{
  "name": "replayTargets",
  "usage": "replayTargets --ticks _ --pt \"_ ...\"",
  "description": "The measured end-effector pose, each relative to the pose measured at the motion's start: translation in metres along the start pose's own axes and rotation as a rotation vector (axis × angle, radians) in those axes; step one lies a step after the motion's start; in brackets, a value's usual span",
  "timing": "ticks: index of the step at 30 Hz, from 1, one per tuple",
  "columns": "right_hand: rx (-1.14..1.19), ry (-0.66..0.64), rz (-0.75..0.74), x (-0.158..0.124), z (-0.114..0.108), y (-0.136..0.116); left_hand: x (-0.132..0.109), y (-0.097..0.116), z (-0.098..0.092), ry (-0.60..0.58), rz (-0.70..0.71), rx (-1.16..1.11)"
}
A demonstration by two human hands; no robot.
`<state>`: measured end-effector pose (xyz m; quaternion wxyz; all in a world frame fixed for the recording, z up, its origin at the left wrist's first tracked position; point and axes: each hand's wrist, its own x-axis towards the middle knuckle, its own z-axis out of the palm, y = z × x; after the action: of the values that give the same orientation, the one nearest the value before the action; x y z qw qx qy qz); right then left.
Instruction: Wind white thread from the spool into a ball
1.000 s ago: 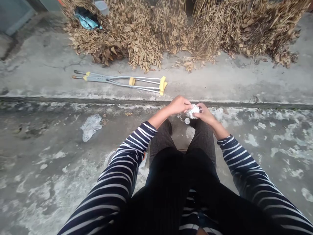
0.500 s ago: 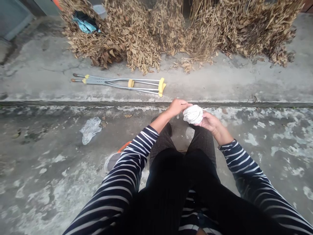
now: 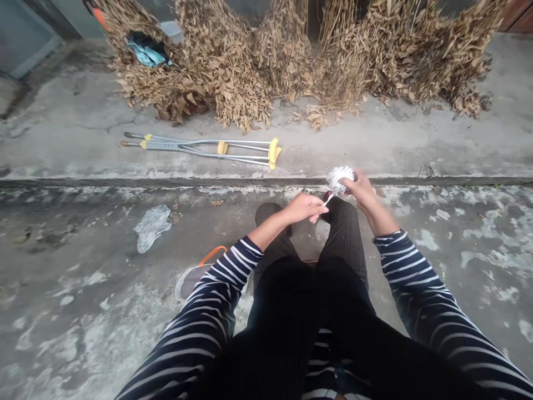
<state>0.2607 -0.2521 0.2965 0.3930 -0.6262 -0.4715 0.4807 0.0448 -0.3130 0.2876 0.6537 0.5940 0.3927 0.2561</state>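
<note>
A ball of white string (image 3: 340,176) is held up over my knees, just in front of the step edge. My right hand (image 3: 363,193) grips it from the right, with the thumb on its near side and the fingers partly hidden. Lower and to the left, my left hand (image 3: 306,208) is closed in a pinch. From its fingertips a short white strand (image 3: 328,200) slants up to the ball.
A pair of crutches (image 3: 200,149) with yellow pads lies on the raised concrete ledge. Dried leafy stalks (image 3: 241,78) lean behind it, with a blue and black cloth (image 3: 149,53) among them. A clear plastic bag (image 3: 152,228) and a grey object with an orange strap (image 3: 194,280) are at left.
The ball has moved slightly right and away from me and turned in my right hand. My left hand has come off the ball, down toward me, and now pinches the strand.
</note>
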Motion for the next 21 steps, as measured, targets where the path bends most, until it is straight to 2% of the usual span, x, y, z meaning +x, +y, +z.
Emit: replayTargets --ticks 3,6,8,11,17,21 --pt "-0.145 0.062 -0.017 -0.001 0.007 0.009 -0.001 0.022 -0.008 -0.013 0.070 0.183" --pt "-0.223 0.042 -0.062 -0.011 0.018 0.015 0.008 0.041 -0.020 0.084 0.128 0.389" --pt "-0.199 -0.033 -0.057 -0.018 0.025 0.016 0.016 0.049 -0.029 0.140 0.187 0.518" --pt "-0.015 -0.204 0.027 -0.029 0.029 0.011 0.026 0.054 -0.041 0.170 0.299 0.665" --pt "0.330 -0.544 0.211 -0.047 0.022 -0.002 0.034 0.045 -0.054 0.259 0.325 0.571" --pt "0.477 -0.591 0.219 -0.053 0.019 -0.005 0.037 0.029 -0.055 0.303 0.290 0.418"
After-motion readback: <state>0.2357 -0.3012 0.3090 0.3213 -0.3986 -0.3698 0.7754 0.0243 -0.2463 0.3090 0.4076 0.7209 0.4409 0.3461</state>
